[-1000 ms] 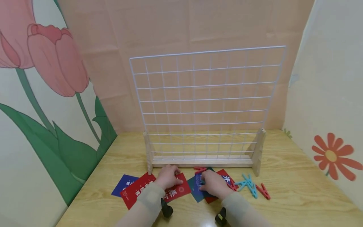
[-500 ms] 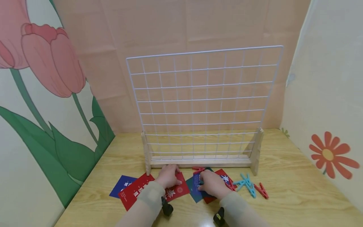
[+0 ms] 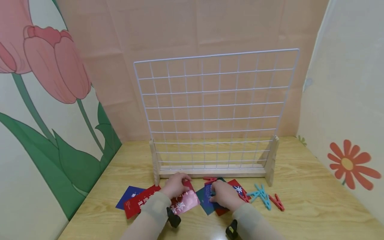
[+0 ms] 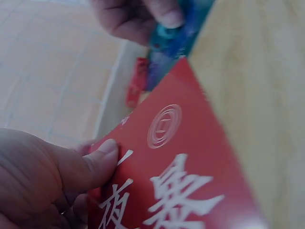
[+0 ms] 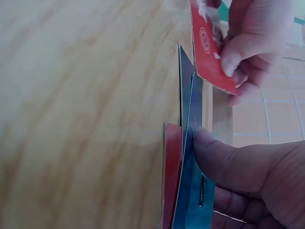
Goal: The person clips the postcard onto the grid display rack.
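Left wrist shows a glossy red card [image 4: 190,138] bearing white characters [image 4: 180,200].

Creased brown paper [image 3: 168,30] spans twelve o'clock. At nine, a pale wall [image 3: 18,173] bears pink tulips [image 3: 57,65] and green leaves [image 3: 79,166]; at three, a cream wall [image 3: 345,83] carries an orange flower [image 3: 347,164]. A wooden table [image 3: 312,206] lies at six.
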